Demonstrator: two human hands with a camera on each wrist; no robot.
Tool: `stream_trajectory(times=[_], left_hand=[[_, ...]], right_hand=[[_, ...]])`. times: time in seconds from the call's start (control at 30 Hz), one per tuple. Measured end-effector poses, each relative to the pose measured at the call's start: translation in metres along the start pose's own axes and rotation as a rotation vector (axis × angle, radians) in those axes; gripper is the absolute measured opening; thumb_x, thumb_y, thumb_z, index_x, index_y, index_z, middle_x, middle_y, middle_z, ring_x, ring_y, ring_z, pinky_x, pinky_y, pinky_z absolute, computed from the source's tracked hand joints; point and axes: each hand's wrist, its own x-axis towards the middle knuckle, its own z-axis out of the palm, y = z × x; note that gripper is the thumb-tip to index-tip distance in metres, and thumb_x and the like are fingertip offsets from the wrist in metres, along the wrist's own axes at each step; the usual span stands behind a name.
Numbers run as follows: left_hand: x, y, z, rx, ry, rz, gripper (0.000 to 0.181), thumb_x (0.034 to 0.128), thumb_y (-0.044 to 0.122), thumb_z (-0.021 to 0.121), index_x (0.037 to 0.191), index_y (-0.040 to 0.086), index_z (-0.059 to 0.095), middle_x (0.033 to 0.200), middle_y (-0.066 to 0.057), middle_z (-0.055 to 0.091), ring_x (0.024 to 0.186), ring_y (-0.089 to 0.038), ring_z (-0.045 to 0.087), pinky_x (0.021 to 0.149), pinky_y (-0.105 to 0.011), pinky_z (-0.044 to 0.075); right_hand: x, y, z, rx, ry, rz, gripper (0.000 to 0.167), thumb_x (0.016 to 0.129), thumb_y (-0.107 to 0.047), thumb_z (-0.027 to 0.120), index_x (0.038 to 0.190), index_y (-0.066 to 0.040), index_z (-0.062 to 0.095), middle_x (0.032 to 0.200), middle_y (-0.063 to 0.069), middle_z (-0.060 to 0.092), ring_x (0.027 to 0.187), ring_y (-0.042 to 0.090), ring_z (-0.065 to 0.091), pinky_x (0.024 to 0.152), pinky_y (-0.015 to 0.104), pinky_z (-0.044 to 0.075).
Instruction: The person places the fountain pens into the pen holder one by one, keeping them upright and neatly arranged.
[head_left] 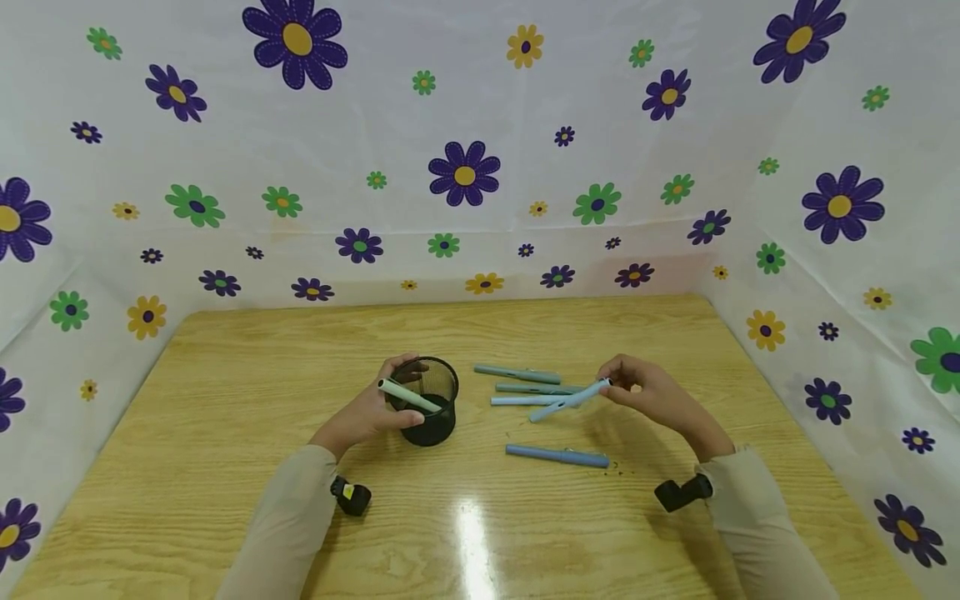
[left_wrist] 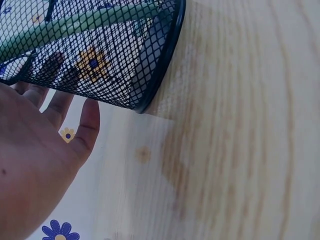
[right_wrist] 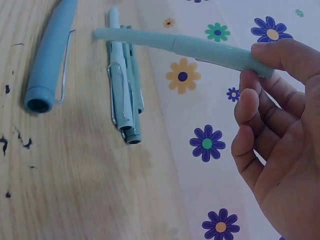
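My left hand (head_left: 371, 410) holds a black mesh pen cup (head_left: 433, 429) by its side, thumb at the front and fingers behind. Inside the cup leans a pale green pen (head_left: 405, 393), its end sticking out over the rim; the mesh lets it show in the left wrist view too. Between thumb and fingertips, my right hand (head_left: 648, 393) pinches one end of a light blue pen (right_wrist: 200, 47), which slants above the other pens. Beneath it lie a pale blue pen (head_left: 517, 401) and a grey-green pen (head_left: 525, 387), partly covered in the head view.
A darker green pen (head_left: 517, 373) lies behind the group. Nearer the front is a blue pen (right_wrist: 47, 65) with a clip, with small dark specks beside it. The wooden table (head_left: 405, 533) is bordered by a white flowered cloth (head_left: 495, 108) at back and sides.
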Motion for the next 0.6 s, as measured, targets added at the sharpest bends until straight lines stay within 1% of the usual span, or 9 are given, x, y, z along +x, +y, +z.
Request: stream_trajectory(times=[0.23,0.6], left_hand=[[0.001,-0.002,0.000,0.018,-0.001,0.019,0.091,0.0855,0.024,0.073,0.150,0.004,0.013,0.151,-0.019,0.029,0.141,-0.044,0.026,0.111,-0.065,0.020],[0.001,-0.002,-0.001,0.016,-0.001,0.010,0.090,0.0856,0.023,0.073,0.150,0.005,0.013,0.152,-0.019,0.030,0.141,-0.043,0.025,0.110,-0.065,0.021]], right_hand=[[0.004,-0.007,-0.001,-0.013,0.008,-0.028,0.010,0.095,-0.011,0.060,0.103,-0.005,0.061,0.086,0.001,0.058,0.073,0.009,0.051,0.063,0.025,0.043],[0.015,-0.023,-0.006,-0.046,0.009,-0.098,0.008,0.093,-0.007,0.062,0.101,-0.005,0.062,0.087,0.002,0.058,0.073,0.008,0.049,0.064,0.025,0.042]])
